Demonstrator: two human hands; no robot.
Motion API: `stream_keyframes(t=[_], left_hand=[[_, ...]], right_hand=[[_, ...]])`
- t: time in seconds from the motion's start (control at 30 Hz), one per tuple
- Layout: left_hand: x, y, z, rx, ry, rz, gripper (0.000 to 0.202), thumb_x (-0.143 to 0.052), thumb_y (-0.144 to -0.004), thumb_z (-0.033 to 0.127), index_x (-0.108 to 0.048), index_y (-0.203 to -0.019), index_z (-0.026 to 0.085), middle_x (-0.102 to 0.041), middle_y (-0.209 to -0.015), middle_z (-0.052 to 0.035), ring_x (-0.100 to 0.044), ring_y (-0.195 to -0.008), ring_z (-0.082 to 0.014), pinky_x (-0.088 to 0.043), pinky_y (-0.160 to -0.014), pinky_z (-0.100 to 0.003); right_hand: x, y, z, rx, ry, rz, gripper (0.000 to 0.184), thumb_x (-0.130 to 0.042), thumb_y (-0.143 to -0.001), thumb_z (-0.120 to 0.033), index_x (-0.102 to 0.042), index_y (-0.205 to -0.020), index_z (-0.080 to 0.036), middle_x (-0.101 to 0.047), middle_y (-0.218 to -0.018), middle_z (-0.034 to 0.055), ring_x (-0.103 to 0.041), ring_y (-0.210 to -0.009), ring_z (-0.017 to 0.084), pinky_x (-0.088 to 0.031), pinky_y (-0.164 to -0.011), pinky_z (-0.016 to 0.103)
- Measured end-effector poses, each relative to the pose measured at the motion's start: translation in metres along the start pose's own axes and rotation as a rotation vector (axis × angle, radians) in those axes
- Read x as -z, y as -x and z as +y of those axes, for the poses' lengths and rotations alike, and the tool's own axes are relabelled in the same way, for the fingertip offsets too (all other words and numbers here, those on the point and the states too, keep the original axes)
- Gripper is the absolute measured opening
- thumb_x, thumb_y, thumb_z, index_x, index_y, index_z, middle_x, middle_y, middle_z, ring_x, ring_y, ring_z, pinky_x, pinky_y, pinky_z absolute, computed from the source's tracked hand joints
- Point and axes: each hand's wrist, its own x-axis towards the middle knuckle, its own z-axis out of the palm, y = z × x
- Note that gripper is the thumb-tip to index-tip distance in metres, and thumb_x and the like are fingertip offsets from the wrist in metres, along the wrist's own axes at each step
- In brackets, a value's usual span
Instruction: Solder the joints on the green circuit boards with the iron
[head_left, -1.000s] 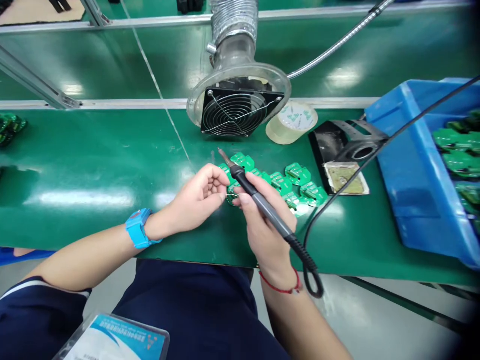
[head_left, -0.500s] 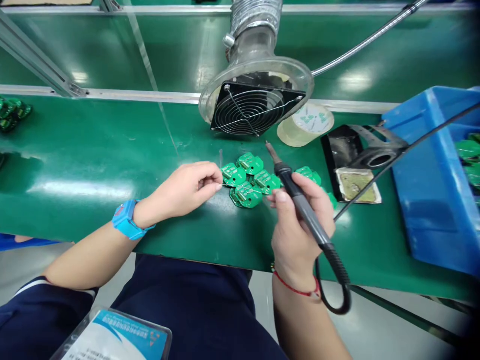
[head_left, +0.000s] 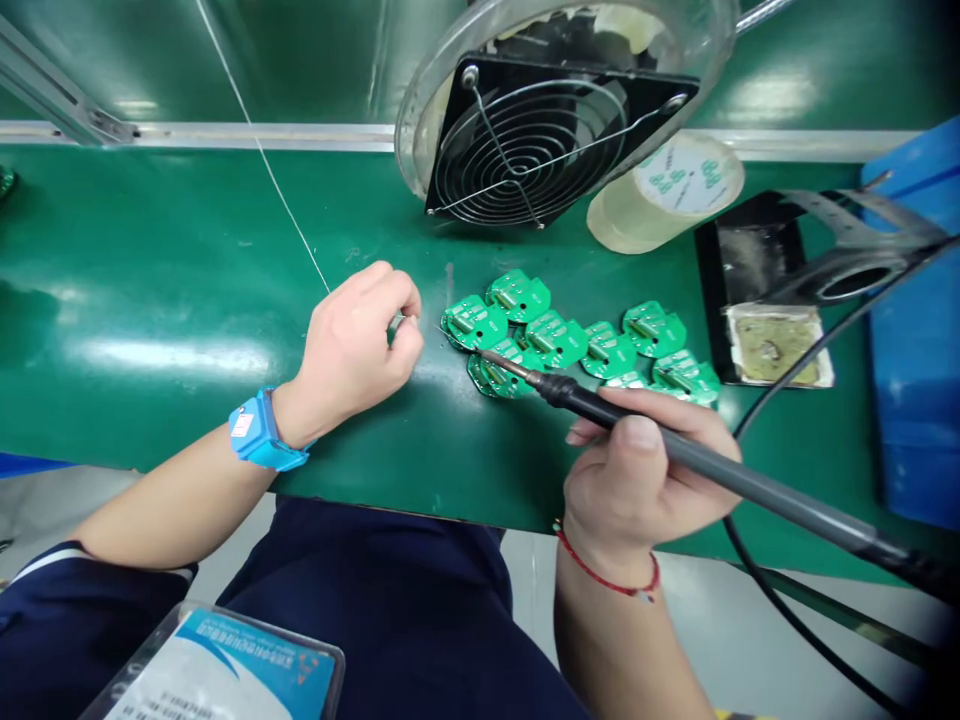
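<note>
Where at least eight green boards (head_left: 556, 339) lie in the middle, one soldering iron (head_left: 750, 483) points into their nine o'clock end. The right hand (head_left: 630, 490), at five o'clock from the boards, wraps round the iron; the left hand (head_left: 358, 340), at nine, pinches one thin wire (head_left: 284, 200); one fan (head_left: 517, 165) hangs near twelve, one tape roll (head_left: 637, 215) at one

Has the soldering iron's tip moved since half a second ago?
Yes: judged against the tape roll, the soldering iron's tip has shifted left and downward in view, now over the circuit boards.
</note>
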Motion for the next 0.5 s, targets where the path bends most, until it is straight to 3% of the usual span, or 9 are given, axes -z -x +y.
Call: stream_keyframes(t=[0.5], left_hand=[[-0.0089,-0.0006,-0.0105,-0.162,-0.003,0.117,0.016,-0.053,-0.073,0.003,-0.05,-0.074,0.019,-0.046,-0.068,0.0009,-0.044,-0.062,-0.0119,-0.035,-0.057,-0.029]], right_hand=[[-0.0001,-0.0007,0.0029,0.023,-0.034,-0.002,0.014,-0.066,-0.085,-0.031,-0.074,-0.092,-0.022,-0.068,-0.072,-0.0012,-0.058,-0.047,0.009,-0.043,-0.036,0.023]])
